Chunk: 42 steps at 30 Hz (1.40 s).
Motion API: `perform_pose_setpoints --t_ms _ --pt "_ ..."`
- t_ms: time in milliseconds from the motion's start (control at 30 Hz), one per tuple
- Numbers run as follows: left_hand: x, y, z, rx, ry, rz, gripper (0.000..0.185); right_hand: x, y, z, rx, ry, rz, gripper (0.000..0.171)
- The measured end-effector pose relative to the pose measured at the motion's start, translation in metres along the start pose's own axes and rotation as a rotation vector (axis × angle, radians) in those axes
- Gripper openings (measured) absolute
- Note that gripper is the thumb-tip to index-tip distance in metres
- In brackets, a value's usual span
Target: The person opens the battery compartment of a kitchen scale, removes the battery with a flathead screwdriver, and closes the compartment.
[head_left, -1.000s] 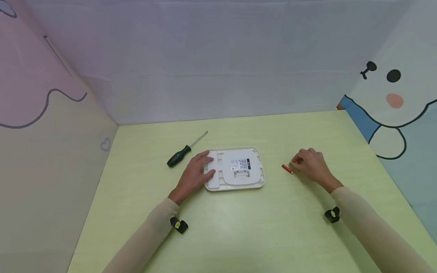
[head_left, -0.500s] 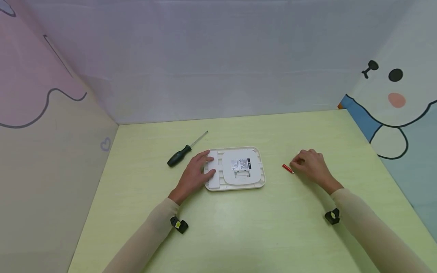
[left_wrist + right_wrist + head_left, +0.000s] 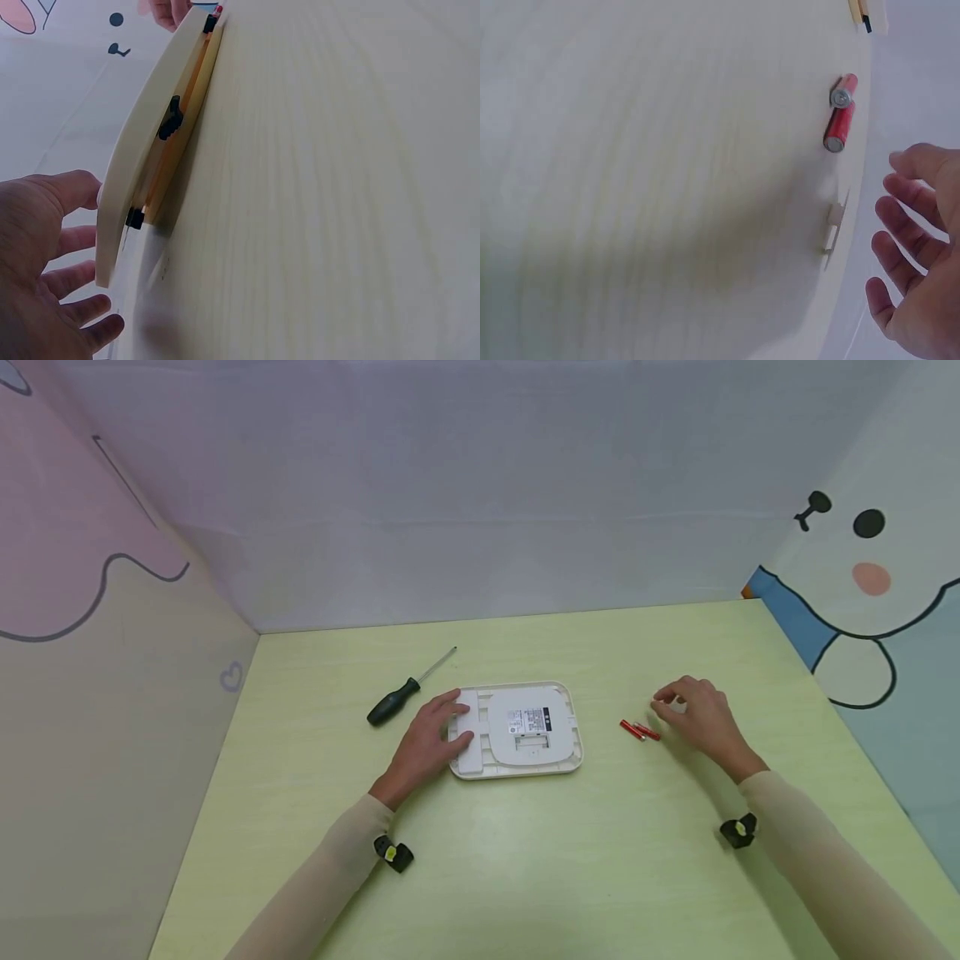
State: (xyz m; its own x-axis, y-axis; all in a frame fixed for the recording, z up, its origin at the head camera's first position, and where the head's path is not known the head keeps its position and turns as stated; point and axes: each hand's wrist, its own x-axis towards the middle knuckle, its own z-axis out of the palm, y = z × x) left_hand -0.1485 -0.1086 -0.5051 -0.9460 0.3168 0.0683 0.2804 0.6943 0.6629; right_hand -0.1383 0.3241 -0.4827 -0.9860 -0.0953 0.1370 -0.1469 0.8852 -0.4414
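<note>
A flat white device (image 3: 525, 768) with rounded corners lies back side up on the table, showing a printed label and a small recess. My left hand (image 3: 427, 739) rests on its left end, thumb and fingers spread over the white strip there. In the left wrist view, the left hand (image 3: 45, 262) is beside the device's edge (image 3: 127, 165). My right hand (image 3: 701, 714) holds nothing, its fingers loosely bent. Just left of it, two red batteries lie close together: one battery (image 3: 632, 731) and a second battery (image 3: 647, 732). Both show in the right wrist view, below the thumb side.
A screwdriver (image 3: 393, 703) with a dark handle lies behind the left hand, its shaft pointing away to the right. A small pale piece (image 3: 835, 217) lies on the table near the right fingers in the right wrist view. A fabric wall (image 3: 480, 527) stands behind the table.
My right hand has let go of the second battery and moved slightly right and away, so both batteries now show on the table. The left hand and the device have stayed in place.
</note>
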Motion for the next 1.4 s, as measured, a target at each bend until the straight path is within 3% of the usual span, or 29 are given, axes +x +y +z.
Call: perform_pose_setpoints --t_ms 167,300,700,1100,1400 --pt "0.0 0.0 0.0 0.0 0.002 0.004 0.041 0.001 0.008 -0.006 -0.012 -0.004 0.099 0.026" --pt "0.0 0.0 0.0 -0.004 0.003 0.014 0.041 -0.001 0.014 -0.009 -0.049 -0.015 0.123 0.03" --pt "0.001 -0.001 0.0 -0.014 -0.006 0.005 0.04 -0.006 0.023 -0.009 -0.153 -0.075 0.098 0.036" --pt "0.001 -0.003 0.0 -0.021 -0.009 0.007 0.039 -0.008 0.029 -0.005 -0.218 -0.043 0.048 0.03" --pt "0.001 -0.002 0.001 -0.024 -0.004 0.007 0.04 -0.01 0.033 0.0 -0.287 0.041 -0.032 0.02"
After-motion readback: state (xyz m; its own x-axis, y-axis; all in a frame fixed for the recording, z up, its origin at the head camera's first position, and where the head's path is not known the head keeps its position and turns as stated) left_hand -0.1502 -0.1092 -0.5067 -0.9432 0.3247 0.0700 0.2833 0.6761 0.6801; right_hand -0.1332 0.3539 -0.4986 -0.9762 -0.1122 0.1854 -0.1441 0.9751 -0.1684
